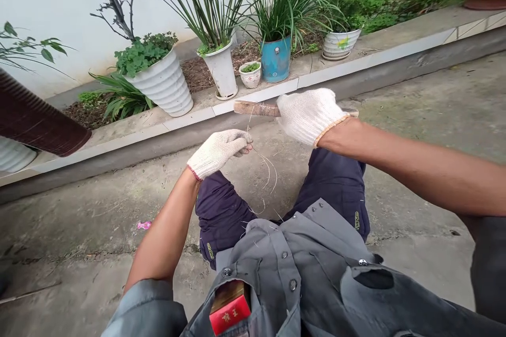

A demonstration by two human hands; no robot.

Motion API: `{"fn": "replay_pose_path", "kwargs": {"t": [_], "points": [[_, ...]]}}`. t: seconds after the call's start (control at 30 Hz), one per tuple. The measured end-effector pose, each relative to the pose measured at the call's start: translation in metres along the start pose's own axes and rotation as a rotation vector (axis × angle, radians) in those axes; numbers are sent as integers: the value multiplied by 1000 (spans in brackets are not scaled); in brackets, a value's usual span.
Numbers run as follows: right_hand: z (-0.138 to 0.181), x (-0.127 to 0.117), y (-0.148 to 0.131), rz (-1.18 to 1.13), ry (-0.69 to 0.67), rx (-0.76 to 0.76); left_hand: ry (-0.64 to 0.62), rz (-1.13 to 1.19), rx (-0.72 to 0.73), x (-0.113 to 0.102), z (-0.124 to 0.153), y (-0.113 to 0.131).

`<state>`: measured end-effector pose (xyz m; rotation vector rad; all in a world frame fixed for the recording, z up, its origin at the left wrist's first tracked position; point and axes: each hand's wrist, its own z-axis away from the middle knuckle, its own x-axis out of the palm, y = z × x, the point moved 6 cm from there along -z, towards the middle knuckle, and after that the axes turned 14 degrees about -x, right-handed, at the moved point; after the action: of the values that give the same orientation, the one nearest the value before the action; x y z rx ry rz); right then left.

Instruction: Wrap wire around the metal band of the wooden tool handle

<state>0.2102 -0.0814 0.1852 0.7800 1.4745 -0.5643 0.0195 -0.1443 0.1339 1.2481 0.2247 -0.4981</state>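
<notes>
Both my hands wear white knitted gloves. My right hand (309, 115) is closed round a short brown wooden stick (256, 109), held level in front of me, its left end sticking out of my fist. My left hand (220, 151) sits lower and to the left, its fingertips pinched on thin pale fibres (268, 164) that run up to the stick and curl down over my knees. I am sitting or squatting on the concrete ground, in dark trousers (336, 189) and a grey shirt.
A low tiled ledge (190, 118) crosses ahead, carrying a ribbed white pot (165, 86), a tall white pot (222, 70), a small bowl pot (250, 75), a blue pot (275, 59) and another white pot (340, 43). A brown ribbed object (35, 121) juts in at left. A pink scrap (144, 225) lies on the concrete.
</notes>
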Motion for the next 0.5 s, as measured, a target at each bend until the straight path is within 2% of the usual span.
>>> {"fn": "replay_pose_path", "kwargs": {"t": [0.1, 0.3, 0.37, 0.5], "points": [[-14, 0, 9, -31, 11, 2, 104, -61, -23, -11, -4, 7], [-72, -2, 36, -142, 79, -1, 491, -509, 78, -51, -22, 38], [-87, 0, 40, -214, 80, -28, 553, -551, 90, -58, -25, 42], [-98, 17, 34, -329, 0, -103, 574, -651, 65, -58, -25, 36]]}}
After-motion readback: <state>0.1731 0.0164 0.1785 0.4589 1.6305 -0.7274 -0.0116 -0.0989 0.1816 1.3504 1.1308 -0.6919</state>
